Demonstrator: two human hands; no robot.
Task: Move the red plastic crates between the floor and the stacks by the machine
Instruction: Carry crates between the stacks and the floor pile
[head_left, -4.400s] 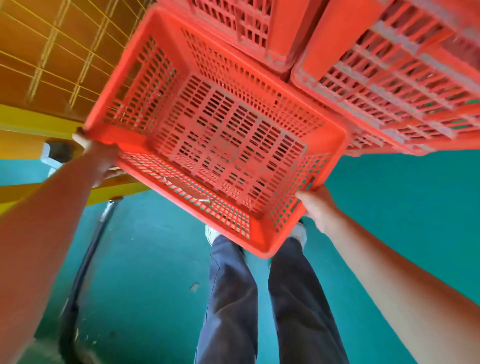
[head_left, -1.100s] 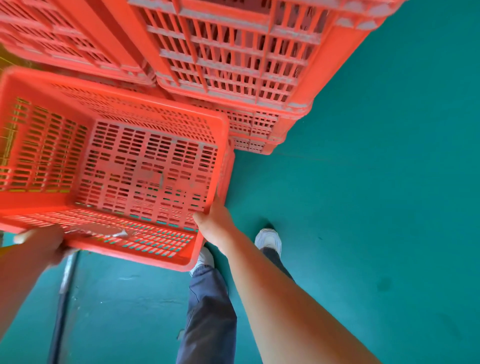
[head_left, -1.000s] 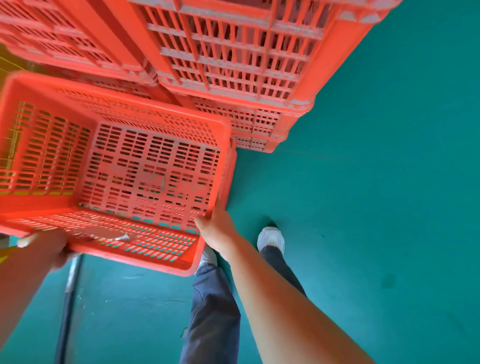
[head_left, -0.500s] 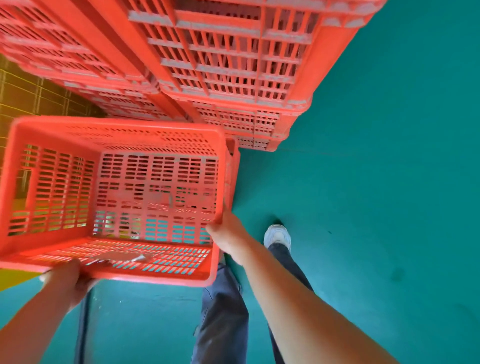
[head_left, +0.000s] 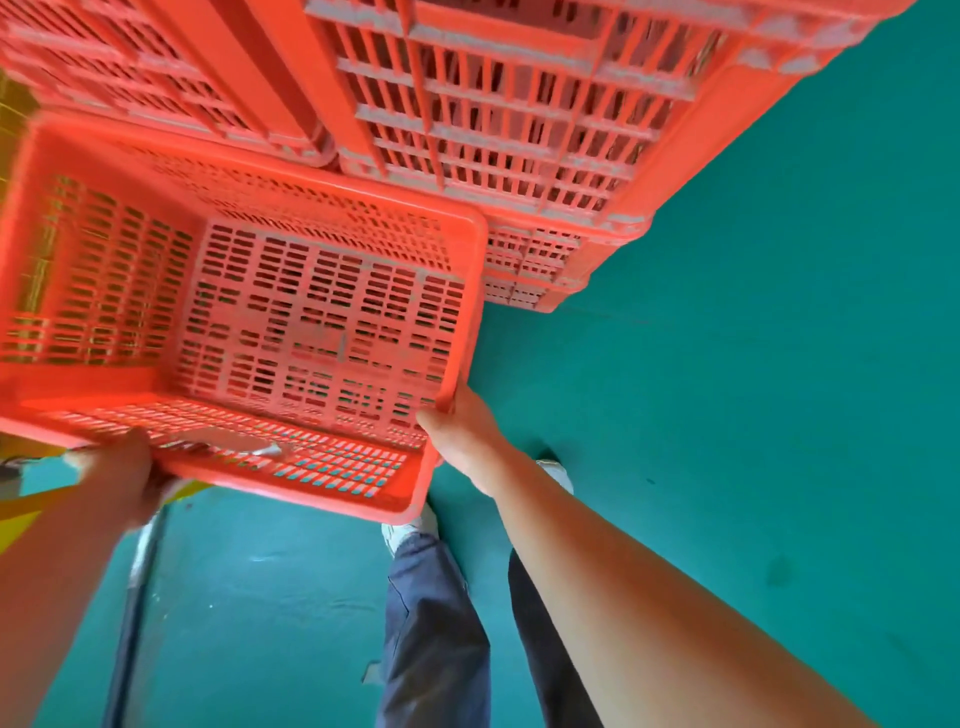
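One red plastic crate (head_left: 322, 312) (rectangular, slatted, round-cornered) hangs above the teal floor (head_left: 753, 415) between the hands: left hand (head_left: 117, 470) curled round its near rim, right hand (head_left: 462, 436) gripping the right rim. Just beyond them stand ribbed crate stacks (head_left: 519, 130).

Teal floor (head_left: 753, 415) under stacked red crates (head_left: 519, 130)

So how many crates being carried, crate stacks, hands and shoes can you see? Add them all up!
Carried red slotted plastic crate: 1
Stacks of red plastic crates: 2
Bare hands, left hand and right hand: 2
White shoes: 2
Total: 7
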